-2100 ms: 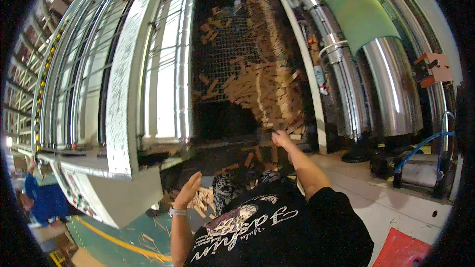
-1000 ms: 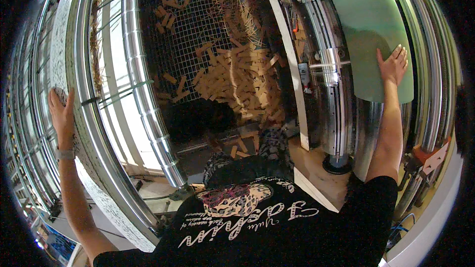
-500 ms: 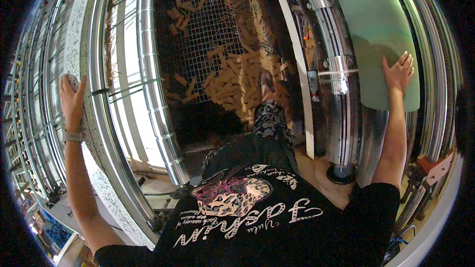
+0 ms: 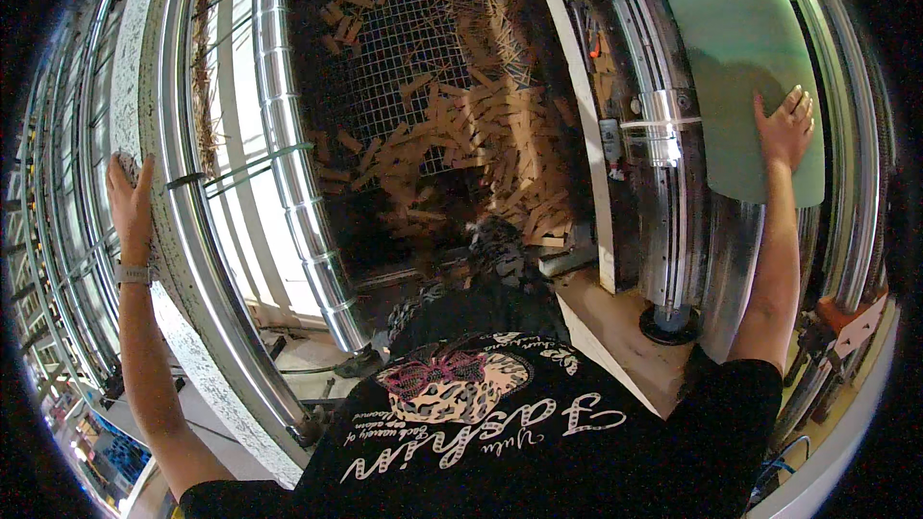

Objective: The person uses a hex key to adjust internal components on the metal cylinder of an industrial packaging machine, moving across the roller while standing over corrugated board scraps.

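My left hand (image 4: 133, 207) rests on the pale speckled beam (image 4: 139, 67) at the left, thumb apart from the fingers and holding nothing. A wristband (image 4: 135, 273) sits on that wrist. On the other side, my right hand (image 4: 787, 133) lies flat with spread fingers on a green covering (image 4: 735, 34) around a wide cylinder. Bare metal of the cylinder (image 4: 735, 250) shows below the covering's lower edge. Both arms are stretched forward between the two sides of a machine.
Shiny metal rollers (image 4: 288, 154) with cords run along the left. Between the sides, many brown strips (image 4: 457, 139) lie scattered over a grid (image 4: 394, 67). A slotted metal shaft (image 4: 659, 149) and a pale rail (image 4: 577, 77) stand left of the green covering.
My outstretched foot and lower leg have drawn back toward me, uncovering more brown strips. Both hands stay on their surfaces, and the view has shifted slightly.
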The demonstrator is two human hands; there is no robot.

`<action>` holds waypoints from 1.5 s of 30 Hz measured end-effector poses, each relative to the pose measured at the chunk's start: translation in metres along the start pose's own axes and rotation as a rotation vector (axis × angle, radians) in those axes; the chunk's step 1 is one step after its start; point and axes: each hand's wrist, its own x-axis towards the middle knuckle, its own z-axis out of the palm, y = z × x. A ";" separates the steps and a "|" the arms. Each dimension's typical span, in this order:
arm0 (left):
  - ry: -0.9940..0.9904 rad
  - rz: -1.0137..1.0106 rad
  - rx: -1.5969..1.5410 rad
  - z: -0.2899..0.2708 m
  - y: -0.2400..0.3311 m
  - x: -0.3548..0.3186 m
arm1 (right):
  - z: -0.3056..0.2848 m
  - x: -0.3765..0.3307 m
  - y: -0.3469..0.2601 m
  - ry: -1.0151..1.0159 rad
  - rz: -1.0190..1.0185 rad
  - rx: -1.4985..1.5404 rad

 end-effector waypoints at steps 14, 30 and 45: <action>0.009 0.043 -0.050 0.005 -0.035 -0.009 | -0.024 0.009 -0.016 -0.142 0.001 -0.114; -0.048 -0.188 -0.074 -0.008 0.005 -0.003 | -0.012 -0.002 -0.011 0.003 0.008 0.017; -0.050 -0.100 -0.157 -0.013 0.004 0.001 | -0.018 0.002 -0.015 -0.017 -0.035 -0.131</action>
